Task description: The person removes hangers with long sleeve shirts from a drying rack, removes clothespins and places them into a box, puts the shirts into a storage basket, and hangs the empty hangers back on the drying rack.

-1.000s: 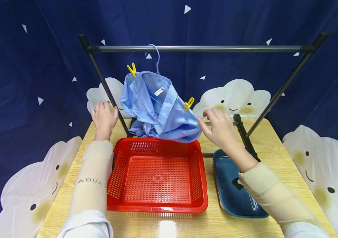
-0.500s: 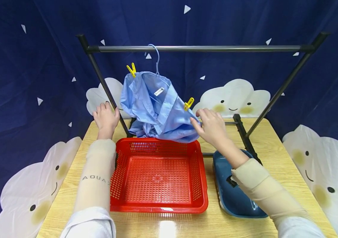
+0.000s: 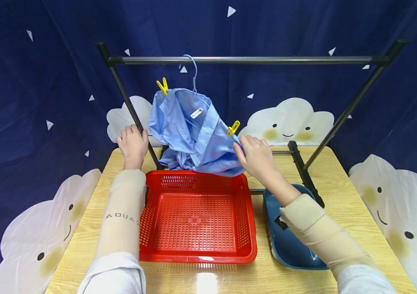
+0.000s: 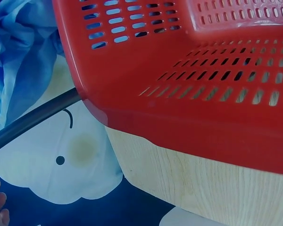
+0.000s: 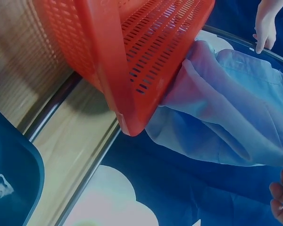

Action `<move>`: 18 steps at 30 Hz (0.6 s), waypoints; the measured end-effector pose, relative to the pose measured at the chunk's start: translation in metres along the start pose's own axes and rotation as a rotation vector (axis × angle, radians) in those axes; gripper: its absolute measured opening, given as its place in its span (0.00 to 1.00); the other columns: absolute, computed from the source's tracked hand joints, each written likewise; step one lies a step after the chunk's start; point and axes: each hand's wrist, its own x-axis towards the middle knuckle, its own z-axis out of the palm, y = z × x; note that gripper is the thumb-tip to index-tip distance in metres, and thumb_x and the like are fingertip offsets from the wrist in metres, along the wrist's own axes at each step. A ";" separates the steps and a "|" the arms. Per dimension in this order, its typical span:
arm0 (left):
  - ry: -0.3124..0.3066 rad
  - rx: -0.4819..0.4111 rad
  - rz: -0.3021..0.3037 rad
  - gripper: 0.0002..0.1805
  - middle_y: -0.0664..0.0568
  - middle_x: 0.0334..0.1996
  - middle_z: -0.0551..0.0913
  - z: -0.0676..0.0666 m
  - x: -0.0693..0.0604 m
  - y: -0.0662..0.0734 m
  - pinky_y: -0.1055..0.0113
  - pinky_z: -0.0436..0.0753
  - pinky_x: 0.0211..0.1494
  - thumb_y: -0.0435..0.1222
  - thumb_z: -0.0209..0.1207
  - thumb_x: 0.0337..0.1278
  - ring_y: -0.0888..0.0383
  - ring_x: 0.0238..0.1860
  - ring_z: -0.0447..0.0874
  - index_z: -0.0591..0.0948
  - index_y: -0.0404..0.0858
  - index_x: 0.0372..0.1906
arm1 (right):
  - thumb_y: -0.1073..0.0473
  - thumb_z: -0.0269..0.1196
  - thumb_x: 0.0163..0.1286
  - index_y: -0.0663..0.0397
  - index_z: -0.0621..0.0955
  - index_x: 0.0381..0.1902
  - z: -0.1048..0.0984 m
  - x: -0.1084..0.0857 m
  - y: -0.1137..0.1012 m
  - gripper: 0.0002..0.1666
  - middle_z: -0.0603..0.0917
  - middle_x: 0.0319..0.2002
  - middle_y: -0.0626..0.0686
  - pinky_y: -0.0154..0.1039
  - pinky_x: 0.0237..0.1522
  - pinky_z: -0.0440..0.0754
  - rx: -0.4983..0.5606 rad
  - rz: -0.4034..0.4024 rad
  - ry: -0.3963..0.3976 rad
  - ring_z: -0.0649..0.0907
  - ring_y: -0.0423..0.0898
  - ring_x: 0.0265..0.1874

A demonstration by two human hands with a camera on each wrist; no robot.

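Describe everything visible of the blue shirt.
The shirt is light blue, thin-looking wrinkled cloth with an open collar and a white label inside the neck, print too small to read. It hangs by a blue hanger from the black bar, sloping down to the right in the head view. One yellow peg sits at its left shoulder, a second at the right. Its lower part bunches behind the red basket. The right hand overlaps its edge; whether it grips is unclear.
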 end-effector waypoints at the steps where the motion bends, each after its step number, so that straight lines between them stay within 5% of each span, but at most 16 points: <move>1: -0.005 -0.001 -0.005 0.26 0.35 0.47 0.71 0.000 0.000 0.000 0.47 0.63 0.49 0.48 0.42 0.64 0.39 0.51 0.66 0.70 0.27 0.49 | 0.51 0.47 0.69 0.57 0.69 0.27 0.000 0.000 0.000 0.16 0.75 0.25 0.56 0.48 0.31 0.70 -0.003 -0.003 0.001 0.78 0.56 0.30; 18: -0.055 -0.008 -0.046 0.25 0.35 0.50 0.70 -0.001 0.000 0.001 0.47 0.63 0.51 0.48 0.44 0.65 0.40 0.53 0.65 0.68 0.30 0.54 | 0.57 0.47 0.69 0.58 0.68 0.26 0.003 0.003 -0.001 0.13 0.74 0.21 0.56 0.45 0.27 0.67 -0.023 0.003 0.006 0.78 0.56 0.25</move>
